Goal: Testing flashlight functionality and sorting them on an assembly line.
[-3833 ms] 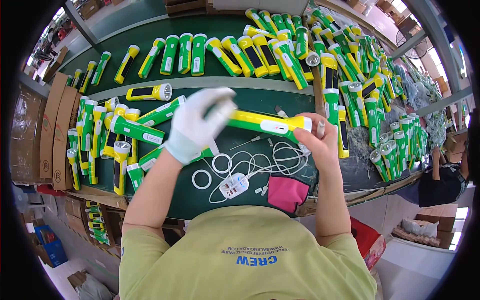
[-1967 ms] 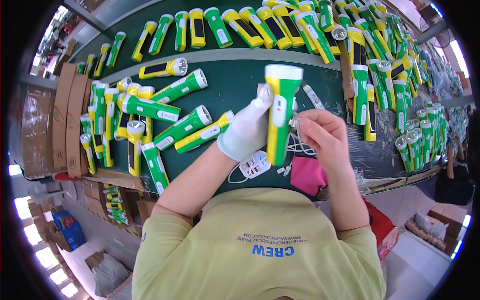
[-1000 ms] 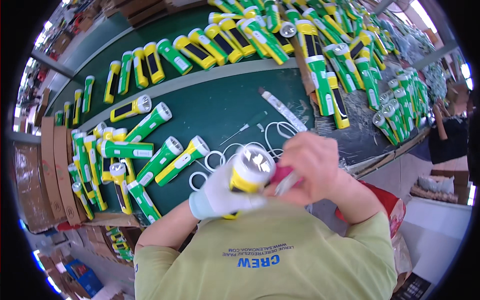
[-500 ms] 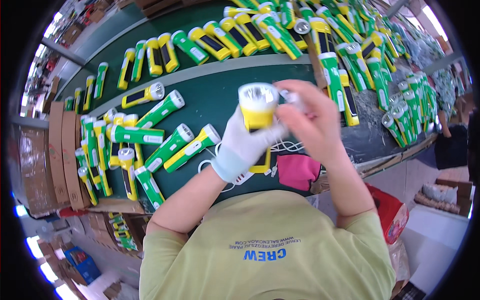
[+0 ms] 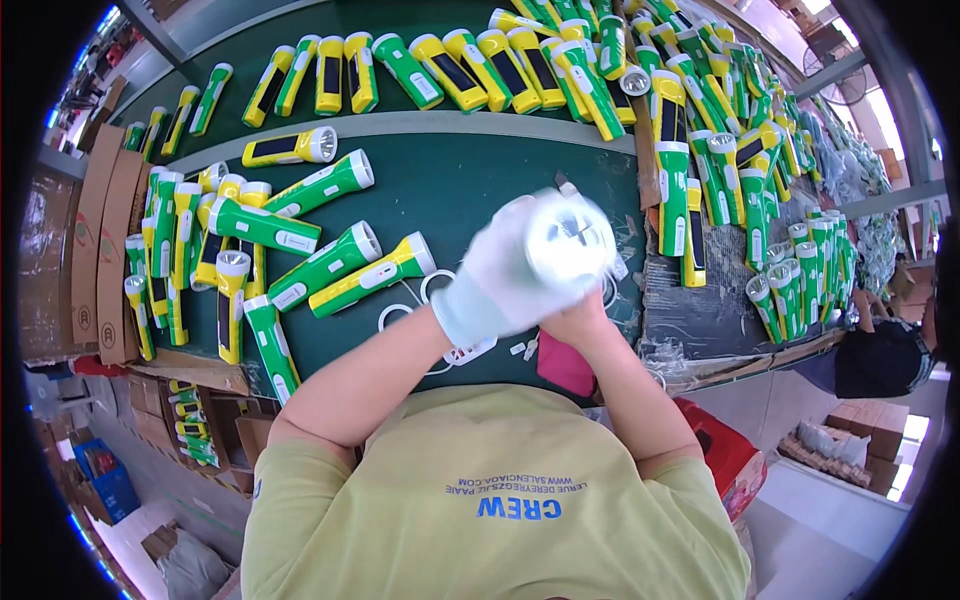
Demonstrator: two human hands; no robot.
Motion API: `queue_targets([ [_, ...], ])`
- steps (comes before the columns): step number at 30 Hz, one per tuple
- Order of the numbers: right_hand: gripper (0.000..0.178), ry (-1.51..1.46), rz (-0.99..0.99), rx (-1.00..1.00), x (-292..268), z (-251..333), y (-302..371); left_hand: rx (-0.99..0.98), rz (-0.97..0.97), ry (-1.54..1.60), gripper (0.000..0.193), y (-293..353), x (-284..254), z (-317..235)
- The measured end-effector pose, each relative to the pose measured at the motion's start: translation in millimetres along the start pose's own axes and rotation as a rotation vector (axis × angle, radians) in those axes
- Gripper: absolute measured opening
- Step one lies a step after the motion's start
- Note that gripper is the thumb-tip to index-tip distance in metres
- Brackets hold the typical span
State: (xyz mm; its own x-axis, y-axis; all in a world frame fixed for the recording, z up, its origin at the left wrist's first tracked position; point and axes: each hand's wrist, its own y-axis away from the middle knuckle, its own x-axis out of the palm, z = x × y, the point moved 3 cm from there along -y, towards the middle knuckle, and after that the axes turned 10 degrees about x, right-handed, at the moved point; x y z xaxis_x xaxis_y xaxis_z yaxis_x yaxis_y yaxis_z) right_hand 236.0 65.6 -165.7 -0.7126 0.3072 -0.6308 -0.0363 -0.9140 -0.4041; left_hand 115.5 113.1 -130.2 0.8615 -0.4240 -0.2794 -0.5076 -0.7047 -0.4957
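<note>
My left hand, in a white glove, is wrapped round a flashlight. Its white head and lens face up, blurred by motion, and its body is hidden. Right behind the head is my bare right hand, close against the flashlight, with its fingers out of sight. Below my hands lie a pink cloth and a white power strip with white cables. To the left, several green and yellow flashlights lie loose on the green table.
A row of flashlights stands beyond a grey rail. More are heaped on the right-hand bench, with an upright cluster. Cardboard edges the table's left end. A red stool-like object is at my right; another person is farther right.
The flashlight has tipped so its lens faces up, and has shifted right. My right hand has dropped from beside its head to behind and below it. The view has shifted slightly.
</note>
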Motion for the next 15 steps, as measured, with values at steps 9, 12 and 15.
queue_targets([
  [9,0.015,-0.275,-0.446,0.403,-173.3,-37.7,-45.6,-0.295,0.04,0.249,0.07,-8.6,-31.9,1.4],
  [12,0.022,0.195,-0.092,0.405,-156.1,-38.9,-57.6,-0.43,-0.014,0.429,0.068,-9.2,-35.6,46.2],
  [15,0.039,0.108,-0.439,0.615,-207.0,-148.1,-63.9,-0.494,-0.151,0.36,0.069,-28.9,-62.4,82.0],
])
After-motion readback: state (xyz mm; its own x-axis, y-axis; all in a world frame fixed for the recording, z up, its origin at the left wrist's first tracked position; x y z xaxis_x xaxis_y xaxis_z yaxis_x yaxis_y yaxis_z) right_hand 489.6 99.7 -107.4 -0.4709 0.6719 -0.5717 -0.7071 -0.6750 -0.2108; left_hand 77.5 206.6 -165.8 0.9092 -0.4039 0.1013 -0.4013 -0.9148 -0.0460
